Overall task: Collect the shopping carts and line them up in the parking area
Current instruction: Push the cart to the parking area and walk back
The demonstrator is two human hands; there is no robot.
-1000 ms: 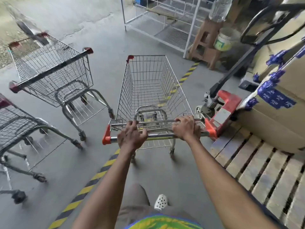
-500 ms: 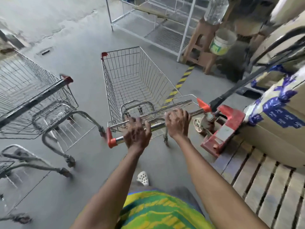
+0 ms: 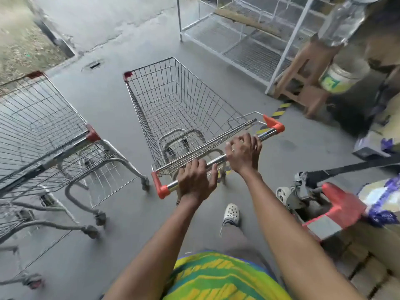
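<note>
While a second wire cart [image 3: 41, 131] stands just left, the shopping cart [image 3: 184, 109] sits mid-floor. Left hand [image 3: 195, 180] and right hand [image 3: 244, 154] each curl round its handle bar [image 3: 218, 159]. Red pallet jack [image 3: 331, 204] near right.

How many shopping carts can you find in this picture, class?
3. One cart in the middle, its handle held by both hands; a second cart to its left; part of a third at the lower left edge. More may lie outside the frame.
</note>
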